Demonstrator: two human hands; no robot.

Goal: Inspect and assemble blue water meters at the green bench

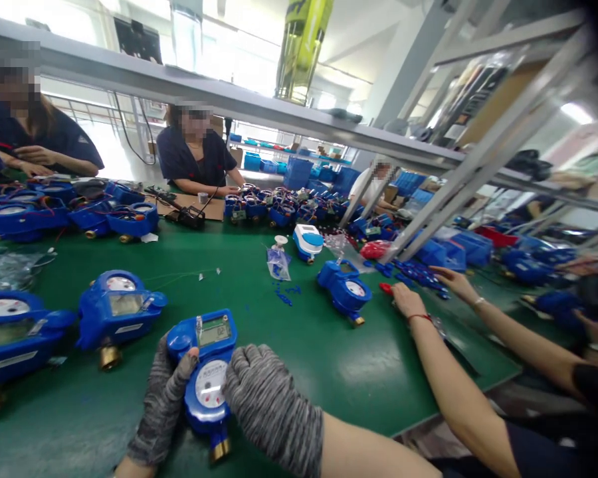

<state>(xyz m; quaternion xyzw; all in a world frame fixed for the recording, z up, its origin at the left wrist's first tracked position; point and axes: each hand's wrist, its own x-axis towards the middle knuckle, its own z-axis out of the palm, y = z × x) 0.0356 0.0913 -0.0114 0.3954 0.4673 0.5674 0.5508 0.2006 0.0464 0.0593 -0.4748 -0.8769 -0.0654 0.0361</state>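
Observation:
A blue water meter (206,406) with a white dial, a small lit display and a brass fitting lies in front of me on the green table. My left hand (162,392), in a grey fingerless glove, grips its left side, the thumb resting near the display. On the meter's right edge, my right hand (274,398) is closed in the same kind of glove, its fingertips hidden from view. To the left stand another blue meter (117,302) with a display and a third meter (14,338), partly cut off by the frame.
At right, a co-worker's hands (408,302) reach over small blue parts (418,273) and a red piece (385,288). A blue meter (346,289), a white-and-blue meter (307,240) and a small plastic bag (278,262) occupy mid-table. Wired meters (282,212) line the back beneath a shelf (219,86).

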